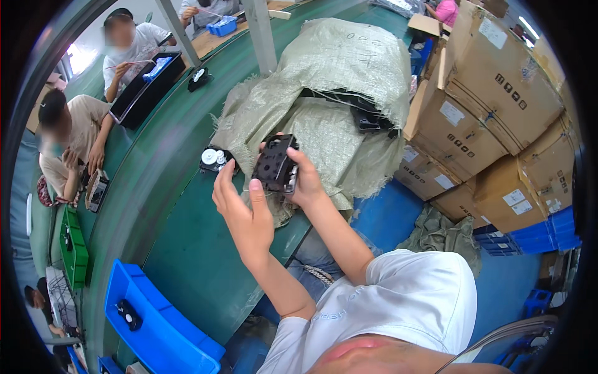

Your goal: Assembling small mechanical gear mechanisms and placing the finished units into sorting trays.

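A black boxy plastic mechanism (273, 166) is held up over the green table, tilted, with its recessed face showing and bits of metal along one side. My right hand (308, 182) grips it from its right side, fingers partly hidden behind it. Just left of and below it, my left hand (245, 219) is raised with fingers stretched out. The left thumb tip is close to the mechanism's lower corner; whether they touch I cannot tell. Beyond my left fingers, a similar black mechanism with white gears (214, 156) lies on the table beside a woven sack (324, 124).
More black parts (369, 119) show under the sack's fold. A long blue bin (163, 321) with one small black unit lies at lower left. Cardboard boxes (498, 81) are stacked at right. Across the green belt (134, 187), co-workers sit near a black tray (144, 93) and green bin (75, 249).
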A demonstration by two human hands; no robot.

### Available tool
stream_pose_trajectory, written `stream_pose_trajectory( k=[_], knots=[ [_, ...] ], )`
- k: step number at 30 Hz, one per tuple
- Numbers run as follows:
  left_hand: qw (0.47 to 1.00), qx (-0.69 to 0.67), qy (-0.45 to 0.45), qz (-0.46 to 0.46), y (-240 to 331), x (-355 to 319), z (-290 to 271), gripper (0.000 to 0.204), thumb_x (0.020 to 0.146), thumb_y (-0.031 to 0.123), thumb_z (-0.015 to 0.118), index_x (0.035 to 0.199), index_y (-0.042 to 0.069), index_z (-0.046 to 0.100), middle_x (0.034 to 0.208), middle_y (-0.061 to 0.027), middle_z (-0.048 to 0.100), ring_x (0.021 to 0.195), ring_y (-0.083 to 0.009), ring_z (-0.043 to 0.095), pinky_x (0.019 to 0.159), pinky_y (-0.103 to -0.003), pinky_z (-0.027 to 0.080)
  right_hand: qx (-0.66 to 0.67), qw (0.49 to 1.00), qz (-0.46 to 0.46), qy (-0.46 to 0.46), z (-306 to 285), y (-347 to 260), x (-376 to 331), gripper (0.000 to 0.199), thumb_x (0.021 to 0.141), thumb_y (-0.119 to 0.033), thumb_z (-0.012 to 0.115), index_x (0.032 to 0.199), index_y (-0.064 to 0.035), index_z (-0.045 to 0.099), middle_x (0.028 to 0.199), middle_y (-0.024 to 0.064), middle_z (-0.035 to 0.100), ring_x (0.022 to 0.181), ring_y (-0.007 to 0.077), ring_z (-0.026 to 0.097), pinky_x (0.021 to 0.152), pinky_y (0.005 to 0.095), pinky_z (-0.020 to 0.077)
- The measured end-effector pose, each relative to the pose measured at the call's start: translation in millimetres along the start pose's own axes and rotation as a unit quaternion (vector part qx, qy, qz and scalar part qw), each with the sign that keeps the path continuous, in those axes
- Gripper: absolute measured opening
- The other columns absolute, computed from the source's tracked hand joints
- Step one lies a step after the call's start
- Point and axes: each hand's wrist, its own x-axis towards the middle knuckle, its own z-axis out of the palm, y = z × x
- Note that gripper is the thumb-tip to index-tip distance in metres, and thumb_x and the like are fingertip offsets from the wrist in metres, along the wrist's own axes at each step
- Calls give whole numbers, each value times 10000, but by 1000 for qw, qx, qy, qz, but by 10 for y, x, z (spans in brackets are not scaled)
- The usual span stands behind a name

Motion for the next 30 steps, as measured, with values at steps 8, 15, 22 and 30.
stream_pose_trajectory(
  k=[8,15,22,30],
  knots=[
    [934,-300,-118,-156,-167,831,-303,419,895,136,580,1277,-30,537,1102,-128,629,880,-192,605,805,-304,489,172,982,73,-30,-371,-21,79,550,904,-333,614,1343,-38,461,1292,187,568,1047,278,616,856,405,545],
    [857,-323,-220,-335,-1333,2262,242,341,939,172,538,1223,-17,526,914,-129,639,667,-145,524,619,-281,456,259,962,71,-39,-189,7,59,595,932,-435,567,1321,4,474,1273,177,586,986,262,626,793,382,553],
    [651,-517,-191,-522,-2499,3059,935,225,971,208,481,1047,0,521,846,-97,600,537,-121,447,454,-234,355,246,962,11,121,-110,-98,-6,627,951,-499,496,1305,19,484,1238,161,600,931,254,623,756,381,553],
    [472,-660,-21,-584,-3032,3353,1431,192,969,182,424,902,20,503,688,-17,499,451,-84,373,378,-198,277,242,950,-13,198,25,-182,-54,591,970,-502,451,1322,-29,488,1171,154,618,907,256,634,725,392,561]
  ],
)
